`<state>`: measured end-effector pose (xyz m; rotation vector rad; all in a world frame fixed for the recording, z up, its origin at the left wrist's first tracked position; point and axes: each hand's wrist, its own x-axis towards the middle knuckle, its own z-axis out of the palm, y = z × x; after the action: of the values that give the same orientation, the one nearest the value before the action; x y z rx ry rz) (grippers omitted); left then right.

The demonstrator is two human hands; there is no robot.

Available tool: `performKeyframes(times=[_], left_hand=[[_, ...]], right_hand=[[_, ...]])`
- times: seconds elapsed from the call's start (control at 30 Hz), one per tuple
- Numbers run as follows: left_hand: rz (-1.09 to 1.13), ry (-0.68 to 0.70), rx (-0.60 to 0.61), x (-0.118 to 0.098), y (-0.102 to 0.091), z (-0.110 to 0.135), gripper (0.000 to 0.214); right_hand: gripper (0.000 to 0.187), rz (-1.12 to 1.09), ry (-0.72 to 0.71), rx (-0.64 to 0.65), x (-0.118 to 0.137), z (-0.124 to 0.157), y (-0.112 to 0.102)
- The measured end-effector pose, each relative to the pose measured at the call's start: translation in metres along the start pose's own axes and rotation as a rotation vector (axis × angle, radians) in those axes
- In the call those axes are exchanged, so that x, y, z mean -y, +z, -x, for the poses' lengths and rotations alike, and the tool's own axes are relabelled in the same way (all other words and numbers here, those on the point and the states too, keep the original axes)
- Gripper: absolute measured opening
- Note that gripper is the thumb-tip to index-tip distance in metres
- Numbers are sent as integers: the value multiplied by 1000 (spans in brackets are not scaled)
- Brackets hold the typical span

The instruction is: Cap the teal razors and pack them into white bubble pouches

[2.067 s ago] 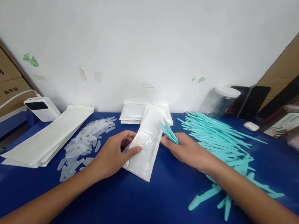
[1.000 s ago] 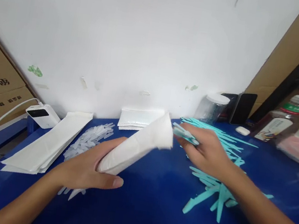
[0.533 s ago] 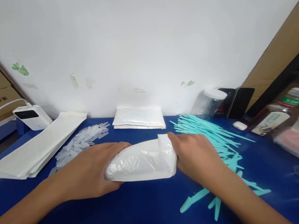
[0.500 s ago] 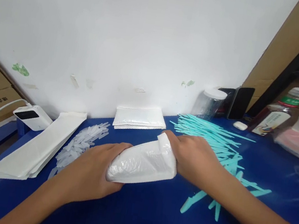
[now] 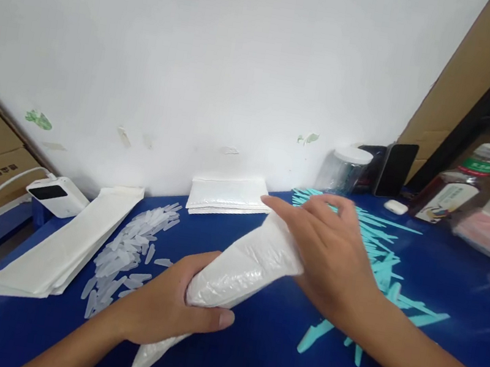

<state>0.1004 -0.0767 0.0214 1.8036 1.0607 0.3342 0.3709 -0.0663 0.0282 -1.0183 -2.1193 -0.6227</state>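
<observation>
A white pouch (image 5: 244, 264) with a shiny, crinkled clear face is held tilted over the table, its upper end to the right. My left hand (image 5: 175, 299) wraps round its lower half, thumb across the front, and the tail end pokes out below the palm. At the upper end, my right hand (image 5: 325, 246) grips the edge; some fingertips are hidden behind it. Left of my left hand lies a heap of small translucent plastic sleeves (image 5: 125, 251). Slim teal plastic sticks (image 5: 377, 254) are scattered behind and under my right forearm.
Flat white pouches lie stacked against the wall (image 5: 228, 196), and long white paper strips (image 5: 69, 236) lie at left near a white device with a cable (image 5: 57, 196). A clear jar (image 5: 344, 171), a phone (image 5: 394, 170) and a bottle (image 5: 453, 185) stand back right on the blue table (image 5: 254, 359).
The pouch has turned steeper, its lower end now showing beneath my left hand. My left hand has shifted slightly right and down; my right hand has moved right, its fingers rearranged on the upper end.
</observation>
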Motion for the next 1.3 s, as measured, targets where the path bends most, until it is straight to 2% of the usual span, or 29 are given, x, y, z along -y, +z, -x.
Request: performKeyframes(times=[0.1, 0.2, 0.27, 0.37, 0.47, 0.57, 0.73, 0.8, 0.93, 1.03, 1.13, 1.2, 1.3], left_hand=[[133, -27, 20, 4, 3, 1, 73], [246, -30, 59, 9, 4, 1, 74], [347, 26, 94, 12, 3, -1, 71], [546, 228, 116, 12, -6, -3, 65], [683, 427, 56, 10, -18, -1, 66], [728, 475, 6, 12, -24, 2, 78], [596, 421, 71, 23, -14, -3, 88], [536, 392, 95, 26, -11, -4, 91], [467, 202, 120, 28, -10, -4, 93], [485, 120, 188, 28, -6, -5, 89], [552, 62, 250, 25, -1, -5, 87], [616, 92, 224, 22, 0, -5, 85], [629, 124, 93, 20, 2, -8, 69]], right_hand=[[60, 14, 32, -134, 7, -4, -5], [68, 50, 96, -255, 17, -7, -9], [78, 77, 191, -353, 22, -8, -11], [96, 35, 319, -421, 22, -8, -13], [97, -32, 354, -376, 16, -8, -9], [78, -118, 302, -275, 10, -7, 2], [40, -437, 186, -74, 8, -2, 18], [34, -591, 176, 16, 11, 1, 19], [27, -943, 168, 246, 23, 3, 14], [23, -1117, 255, 310, 34, 4, 14], [20, -1266, 407, 351, 38, 5, 18], [28, -1297, 534, 307, 35, 4, 21], [34, -1233, 680, 187, 24, 0, 27]])
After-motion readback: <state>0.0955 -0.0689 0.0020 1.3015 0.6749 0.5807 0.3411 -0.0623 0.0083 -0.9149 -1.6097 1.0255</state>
